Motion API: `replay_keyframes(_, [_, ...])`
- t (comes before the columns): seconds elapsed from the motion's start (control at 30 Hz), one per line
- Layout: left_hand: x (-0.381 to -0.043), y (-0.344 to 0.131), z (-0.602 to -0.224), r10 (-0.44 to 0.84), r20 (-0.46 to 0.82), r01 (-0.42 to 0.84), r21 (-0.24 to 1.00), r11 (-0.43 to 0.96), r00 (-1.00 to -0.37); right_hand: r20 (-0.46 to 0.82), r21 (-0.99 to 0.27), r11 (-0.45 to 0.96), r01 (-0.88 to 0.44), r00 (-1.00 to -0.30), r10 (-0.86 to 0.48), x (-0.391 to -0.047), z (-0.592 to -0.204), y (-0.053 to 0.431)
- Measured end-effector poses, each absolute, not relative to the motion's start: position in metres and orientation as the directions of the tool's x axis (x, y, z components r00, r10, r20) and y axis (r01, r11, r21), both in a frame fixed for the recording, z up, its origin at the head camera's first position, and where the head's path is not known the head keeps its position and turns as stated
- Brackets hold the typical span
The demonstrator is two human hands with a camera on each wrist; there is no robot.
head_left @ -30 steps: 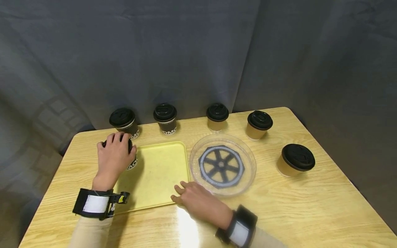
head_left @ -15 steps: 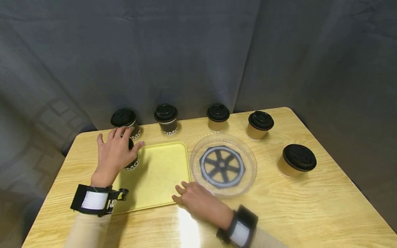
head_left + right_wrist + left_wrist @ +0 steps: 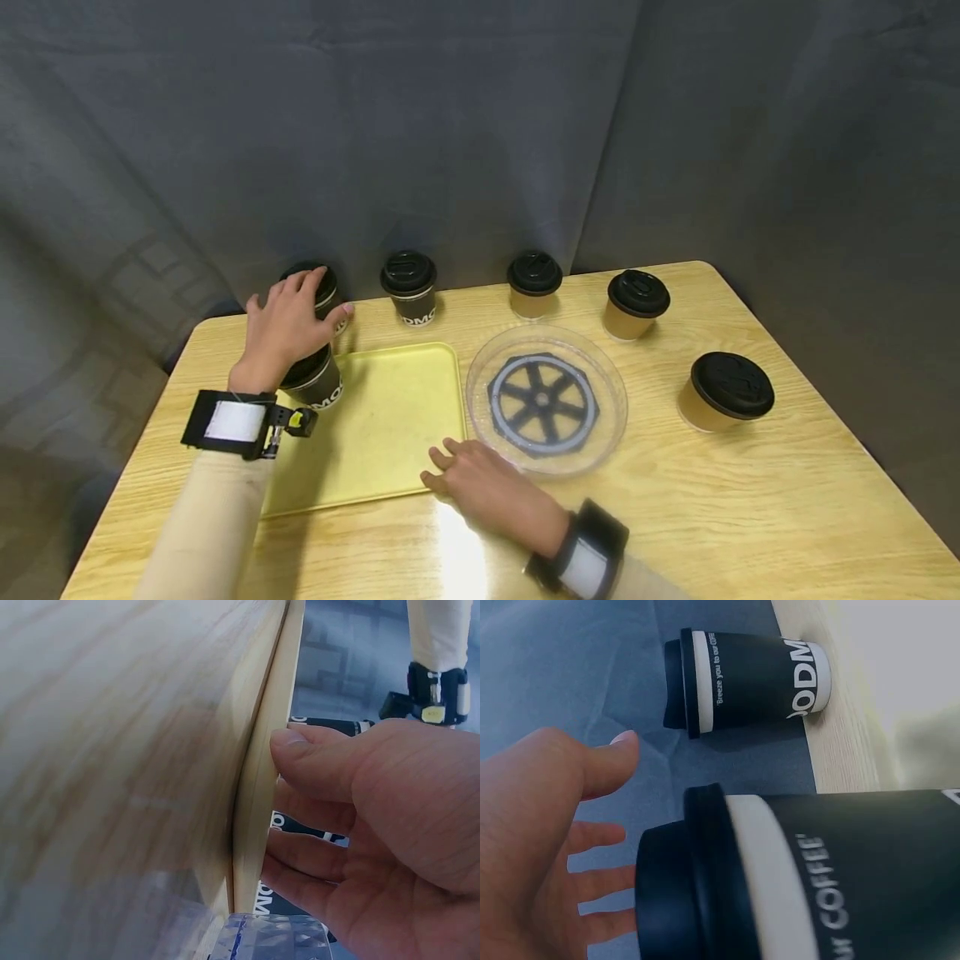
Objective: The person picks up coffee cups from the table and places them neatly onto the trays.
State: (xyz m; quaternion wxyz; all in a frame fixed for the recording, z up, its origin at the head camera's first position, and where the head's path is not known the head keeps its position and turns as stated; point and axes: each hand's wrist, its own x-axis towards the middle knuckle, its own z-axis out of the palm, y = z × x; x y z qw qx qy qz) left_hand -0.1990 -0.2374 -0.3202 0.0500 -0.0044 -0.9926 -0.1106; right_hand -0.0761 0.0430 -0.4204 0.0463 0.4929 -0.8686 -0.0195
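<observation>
My left hand (image 3: 288,329) hovers with spread fingers at the black-lidded dark coffee cup (image 3: 339,321) in the back left corner; contact cannot be made out. Below that hand, another dark coffee cup (image 3: 318,383) stands upright on the left part of the yellow tray (image 3: 390,417). A dark cup fills the lower right of the left wrist view, its lid (image 3: 705,877) in front of the fingers. My right hand (image 3: 487,487) rests at the tray's front right corner. In the right wrist view its thumb (image 3: 289,746) and fingertips touch the tray's rim.
A third dark cup (image 3: 410,292) stands behind the tray. Right of the tray lies a round clear dish (image 3: 480,350) with a dark spoked pattern. Several brown lidded cups, such as the nearest one (image 3: 723,392), stand to its right and behind. A grey curtain (image 3: 465,125) hangs behind.
My left hand has let go of the cup on the tray and moved away from me to the back left cup. The right hand has stayed at the tray's corner.
</observation>
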Motion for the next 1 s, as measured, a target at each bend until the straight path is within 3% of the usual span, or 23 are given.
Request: replay_keyframes(1.0, [-0.244, -0.266, -0.303, -0.049, -0.239, -0.111, 0.256, 0.96, -0.97, 0.073, 0.082, 0.505, -0.859, -0.5, -0.863, -0.074, -0.422, 0.038])
